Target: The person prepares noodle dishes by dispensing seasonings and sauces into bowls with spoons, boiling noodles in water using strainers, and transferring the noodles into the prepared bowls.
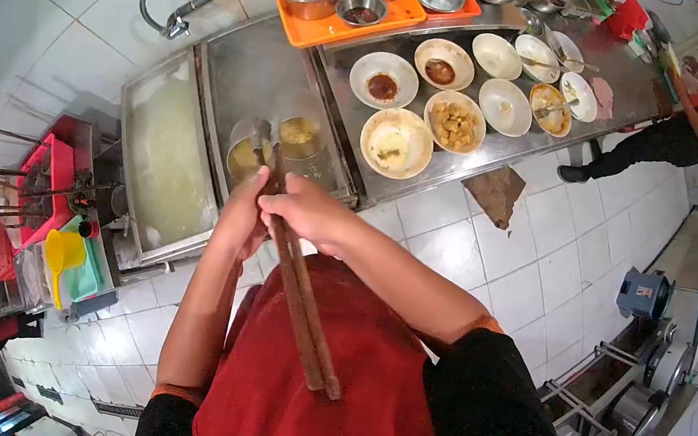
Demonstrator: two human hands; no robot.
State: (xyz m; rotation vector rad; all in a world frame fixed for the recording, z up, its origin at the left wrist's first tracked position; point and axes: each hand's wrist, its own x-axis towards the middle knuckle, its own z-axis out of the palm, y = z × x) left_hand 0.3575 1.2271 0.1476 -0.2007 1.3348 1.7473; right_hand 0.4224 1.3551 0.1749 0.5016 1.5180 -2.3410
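Both my hands are together in front of my red apron, around two long wooden sticks. My left hand has its fingers wrapped at the sticks' upper part. My right hand closes on them from the other side. The sticks' far ends reach over the metal cooker, beside two round strainers with noodles in them. Steam blurs that area. Left of the strainers is a vat of cloudy liquid.
Several bowls, some with sauce and one with brown chunks, stand on the steel counter. Orange trays hold metal pots. A wall tap is at upper left. Another person stands at the right. A yellow ladle lies at left.
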